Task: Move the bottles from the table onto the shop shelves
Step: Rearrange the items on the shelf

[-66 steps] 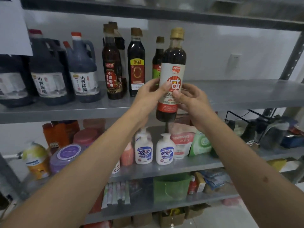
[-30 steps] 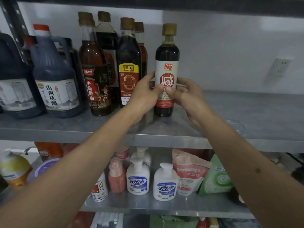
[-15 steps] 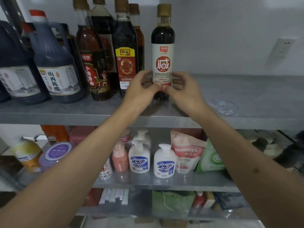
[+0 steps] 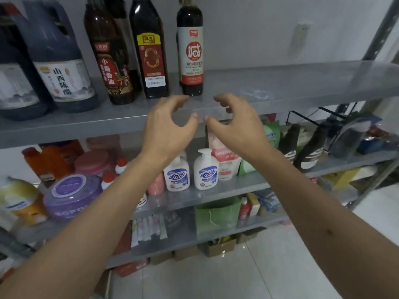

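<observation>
Left hand [image 4: 168, 126] and right hand [image 4: 235, 124] loosely curled, empty, below the shelved bottle [image 4: 191, 59].

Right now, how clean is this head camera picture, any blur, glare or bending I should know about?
Head view: dim, flat light; the white-label bottle on the grey shelf reads sharply, while the jugs at the left edge are smeared. Wide-angle bending tilts the shelf post. Soft glare on the floor tiles. Left hand and right hand are slightly soft.

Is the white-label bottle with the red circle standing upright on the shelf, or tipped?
Upright. The white-label bottle stands on its base on the grey shelf, parallel to its neighbours, with neither hand touching it.
</observation>
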A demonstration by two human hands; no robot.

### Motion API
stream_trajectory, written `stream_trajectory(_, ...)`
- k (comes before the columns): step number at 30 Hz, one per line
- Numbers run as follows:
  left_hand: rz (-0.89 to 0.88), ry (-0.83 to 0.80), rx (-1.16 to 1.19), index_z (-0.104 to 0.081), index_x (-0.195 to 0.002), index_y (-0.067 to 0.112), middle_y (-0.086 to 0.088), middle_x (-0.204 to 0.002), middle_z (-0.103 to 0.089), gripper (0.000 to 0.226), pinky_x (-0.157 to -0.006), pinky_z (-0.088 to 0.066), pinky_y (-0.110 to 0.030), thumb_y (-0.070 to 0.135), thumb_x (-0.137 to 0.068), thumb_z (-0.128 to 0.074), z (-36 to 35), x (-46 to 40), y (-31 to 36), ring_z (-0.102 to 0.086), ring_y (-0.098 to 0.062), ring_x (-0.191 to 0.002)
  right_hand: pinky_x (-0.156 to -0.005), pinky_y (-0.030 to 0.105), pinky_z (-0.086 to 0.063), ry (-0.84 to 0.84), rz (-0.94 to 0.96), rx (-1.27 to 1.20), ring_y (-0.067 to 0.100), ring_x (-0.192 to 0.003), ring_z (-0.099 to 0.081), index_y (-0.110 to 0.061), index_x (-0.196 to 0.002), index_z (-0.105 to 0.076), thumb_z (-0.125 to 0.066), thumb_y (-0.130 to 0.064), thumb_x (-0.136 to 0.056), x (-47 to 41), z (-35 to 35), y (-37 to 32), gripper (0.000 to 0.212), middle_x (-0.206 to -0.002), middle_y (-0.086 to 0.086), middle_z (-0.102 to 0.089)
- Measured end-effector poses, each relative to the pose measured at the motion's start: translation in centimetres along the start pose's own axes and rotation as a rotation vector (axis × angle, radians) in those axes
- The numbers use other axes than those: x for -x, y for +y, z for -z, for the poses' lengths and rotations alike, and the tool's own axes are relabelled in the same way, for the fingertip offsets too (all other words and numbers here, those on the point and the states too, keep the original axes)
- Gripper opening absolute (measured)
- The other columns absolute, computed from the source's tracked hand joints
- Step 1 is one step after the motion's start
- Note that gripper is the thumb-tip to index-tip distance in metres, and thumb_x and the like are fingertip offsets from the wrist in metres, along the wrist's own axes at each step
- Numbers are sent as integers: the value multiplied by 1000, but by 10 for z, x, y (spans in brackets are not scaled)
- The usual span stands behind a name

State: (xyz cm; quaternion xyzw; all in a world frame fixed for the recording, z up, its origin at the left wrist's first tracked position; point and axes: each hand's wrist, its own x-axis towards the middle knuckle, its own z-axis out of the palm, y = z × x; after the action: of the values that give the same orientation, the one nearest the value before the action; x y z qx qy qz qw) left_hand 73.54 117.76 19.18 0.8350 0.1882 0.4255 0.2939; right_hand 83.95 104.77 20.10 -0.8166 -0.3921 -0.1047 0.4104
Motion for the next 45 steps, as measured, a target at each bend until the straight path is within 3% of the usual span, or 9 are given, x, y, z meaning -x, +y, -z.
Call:
stream_trajectory(5, -62, -99, -30, -65, -126, 28, 8, -121, -65, 46, -96, -52, -42, 45, -83, -60, 23, 44, 8, -61, -12, -111, -102, 39, -47, 44, -67, 53, 12, -115, -57, -27, -136, -57, -66, -45, -90, 64, 10, -21, 50, -128, -4, -60)
stream_trajectory(9, -65, -165, -15, -64, -127, 28, 11, -117, -62, 48, -96, -51, -39, 45, -83, -60, 35, 76, 20, -60, -13, -111, -98, 37, -47, 74, -118, 110, 14, -114, -56, -27, -130, -60, -66, -43, -89, 112, 24, -28, 44, -126, -6, -60)
stream_trajectory(14, -96, -241, 31, -63, -128, 31, 7, -120, -63, 50, -95, -52, -43, 46, -80, -59, 41, 121, 47, -61, -16, -111, -101, 38, -46, 100, -165, 222, 16, -122, -56, -24, -136, -58, -65, -49, -90, 169, 51, -36, 52, -133, -3, -59)
stream_trajectory(19, -128, -289, 85, -64, -129, 27, 11, -122, -61, 43, -98, -50, -42, 34, -87, -68, 50, 178, 78, -59, -15, -115, -100, 40, -48, 127, -223, 275, 14, -121, -56, -27, -136, -58, -64, -50, -88, 235, 81, -48, 53, -131, -5, -60)
stream_trajectory(24, -113, -377, 110, -60, -133, 28, 6, -128, -60, 48, -99, -49, -45, 40, -87, -66, 63, 248, 109, -57, -17, -117, -98, 38, -49, 138, -281, 298, 15, -118, -57, -25, -134, -60, -65, -49, -87, 312, 110, -64, 53, -128, -4, -62)
stream_trajectory(32, -189, -482, 124, -60, -132, 29, 7, -125, -58, 44, -97, -49, -42, 37, -90, -68, 107, 329, 156, -56, -15, -116, -96, 38, -49, 174, -359, 351, 14, -119, -56, -27, -131, -61, -65, -52, -89, 414, 147, -112, 49, -128, -7, -62)
stream_trajectory(37, -265, -558, 186, -61, -130, 30, 10, -123, -58, 41, -93, -48, -35, 36, -90, -68, 134, 368, 180, -55, -12, -115, -92, 39, -51, 241, -422, 392, 17, -108, -61, -27, -132, -61, -65, -56, -87, 474, 166, -151, 54, -125, -5, -63)
stream_trajectory(40, -308, -606, 202, -61, -130, 32, 10, -123, -58, 41, -88, -47, -34, 41, -90, -68, 152, 397, 183, -54, -10, -111, -94, 36, -47, 282, -483, 414, 17, -116, -57, -26, -132, -61, -67, -50, -89, 514, 167, -178, 49, -128, -4, -62)
stream_trajectory(45, -357, -688, 276, -62, -131, 24, 9, -122, -58, 44, -99, -49, -41, 37, -90, -69, 193, 454, 184, -53, -12, -114, -95, 36, -45, 317, -593, 479, 18, -115, -57, -27, -128, -62, -63, -52, -91, 587, 155, -222, 45, -124, -5, -63)
